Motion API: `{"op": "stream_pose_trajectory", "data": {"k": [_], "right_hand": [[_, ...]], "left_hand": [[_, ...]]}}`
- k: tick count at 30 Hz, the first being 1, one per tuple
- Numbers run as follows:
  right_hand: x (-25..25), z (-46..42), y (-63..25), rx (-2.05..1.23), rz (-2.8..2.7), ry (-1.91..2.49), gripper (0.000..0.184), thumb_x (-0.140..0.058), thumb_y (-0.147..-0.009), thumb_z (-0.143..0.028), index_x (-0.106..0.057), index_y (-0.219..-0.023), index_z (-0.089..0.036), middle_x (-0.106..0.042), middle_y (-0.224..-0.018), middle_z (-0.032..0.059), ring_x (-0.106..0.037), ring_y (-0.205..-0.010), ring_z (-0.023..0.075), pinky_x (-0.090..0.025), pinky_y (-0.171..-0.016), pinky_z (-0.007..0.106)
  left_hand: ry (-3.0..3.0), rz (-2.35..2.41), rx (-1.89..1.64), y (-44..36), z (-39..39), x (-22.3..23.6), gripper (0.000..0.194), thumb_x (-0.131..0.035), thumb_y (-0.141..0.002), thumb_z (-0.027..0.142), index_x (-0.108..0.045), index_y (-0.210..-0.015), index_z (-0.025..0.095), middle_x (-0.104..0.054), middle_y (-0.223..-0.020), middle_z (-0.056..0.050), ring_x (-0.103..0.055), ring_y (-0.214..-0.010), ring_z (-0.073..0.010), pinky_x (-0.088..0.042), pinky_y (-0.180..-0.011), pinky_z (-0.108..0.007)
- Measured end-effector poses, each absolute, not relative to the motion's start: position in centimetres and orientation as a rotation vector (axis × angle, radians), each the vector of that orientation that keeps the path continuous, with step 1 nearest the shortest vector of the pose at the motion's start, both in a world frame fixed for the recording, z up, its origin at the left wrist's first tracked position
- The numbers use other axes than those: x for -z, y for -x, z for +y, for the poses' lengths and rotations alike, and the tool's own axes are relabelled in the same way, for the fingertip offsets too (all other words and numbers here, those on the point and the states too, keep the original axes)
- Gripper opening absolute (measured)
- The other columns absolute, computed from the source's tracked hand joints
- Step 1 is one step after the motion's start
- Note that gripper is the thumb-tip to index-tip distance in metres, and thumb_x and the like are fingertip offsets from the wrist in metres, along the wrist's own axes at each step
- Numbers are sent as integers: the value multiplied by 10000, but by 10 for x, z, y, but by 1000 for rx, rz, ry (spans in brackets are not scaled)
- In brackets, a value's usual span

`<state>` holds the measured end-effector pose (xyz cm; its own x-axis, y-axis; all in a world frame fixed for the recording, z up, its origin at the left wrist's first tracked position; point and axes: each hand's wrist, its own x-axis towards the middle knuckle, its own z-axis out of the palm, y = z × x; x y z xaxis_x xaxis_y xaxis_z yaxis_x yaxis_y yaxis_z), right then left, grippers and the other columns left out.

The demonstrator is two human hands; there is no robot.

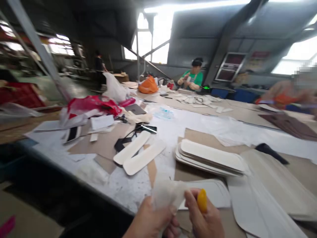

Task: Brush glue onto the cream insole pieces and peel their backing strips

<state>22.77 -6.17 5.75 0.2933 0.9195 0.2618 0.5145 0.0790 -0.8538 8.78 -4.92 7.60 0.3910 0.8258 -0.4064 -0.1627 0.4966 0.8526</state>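
At the table's near edge, my left hand (158, 216) is closed on a whitish, slightly see-through sheet (168, 193), blurred by motion. My right hand (204, 215) is closed on a yellow-handled tool (202, 201); its working end is hidden. That hand's thumb and fingertips meet the sheet's right edge. Just beyond my hands lie white rounded-end panels (208, 191). Behind these sits a stack of long cream panels (213, 157) with rounded ends. Two similar strips (145, 157) rest side by side, left of the stack.
Large pale panels (262, 205) spread to the right, near a dark tapered object (271, 153). Red and white plastic bags (92, 107) crowd the table's left. An orange bag (148, 85) stands farther back. One co-worker in green (198, 77) sits opposite, another person (284, 92) at right.
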Motion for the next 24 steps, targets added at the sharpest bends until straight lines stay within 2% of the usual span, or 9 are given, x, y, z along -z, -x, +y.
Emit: {"op": "stream_pose_trajectory", "data": {"k": [3, 7, 13, 15, 19, 22, 24], "right_hand": [[-62, -62, -224, -814, -1130, 1494, 335, -528, -781, -512, -559, -673, -197, -544, -561, -18, -523, -522, 134, -452, -520, 227], [-62, -61, -216, -994, -976, 1399, 339, -638, -675, -496, -519, -620, -183, -501, -549, -35, -473, -514, 113, -421, -517, 212], [-54, -63, -218, -1087, -868, 1357, 362, -619, -698, -516, -520, -605, -180, -443, -505, -51, -394, -455, 89, -341, -436, 197], [-53, -61, -222, -1035, -822, 1386, 366, -638, -686, -514, -523, -602, -176, -414, -498, -60, -350, -437, 77, -305, -412, 193], [-51, -56, -233, -1030, -653, 1398, 391, -659, -657, -543, -522, -654, -178, -356, -464, -91, -256, -386, 56, -240, -360, 191], [-51, -55, -234, -1082, -604, 1377, 405, -667, -646, -552, -546, -710, -171, -368, -441, -97, -291, -371, 58, -257, -357, 181], [-54, -57, -233, -1111, -593, 1360, 393, -666, -664, -534, -563, -733, -161, -444, -470, -73, -390, -413, 73, -323, -393, 176]], "left_hand": [[-729, 986, -771, -91, -47, -70, 473, -755, -549, 530, -636, -722, 107, -607, -531, 0, -570, -484, -121, -424, -471, -226], [-702, 1077, -862, -98, -49, -76, 490, -779, -493, 537, -649, -650, 92, -553, -440, 12, -496, -408, -94, -381, -423, -208], [-648, 1137, -925, -112, -49, -74, 483, -803, -449, 518, -643, -614, 93, -536, -414, 14, -486, -378, -93, -354, -388, -194], [-628, 1128, -927, -113, -49, -71, 481, -799, -454, 516, -635, -638, 104, -547, -432, 12, -500, -392, -103, -367, -397, -201], [-627, 1137, -899, -111, -50, -65, 417, -762, -555, 476, -627, -697, 107, -561, -479, 7, -515, -433, -102, -389, -433, -198], [-672, 1125, -871, -113, -53, -62, 452, -753, -540, 512, -624, -681, 102, -553, -471, 2, -506, -421, -109, -379, -419, -204], [-711, 1124, -835, -115, -59, -60, 489, -752, -505, 551, -623, -640, 99, -547, -446, -9, -498, -400, -121, -371, -406, -217]]}}
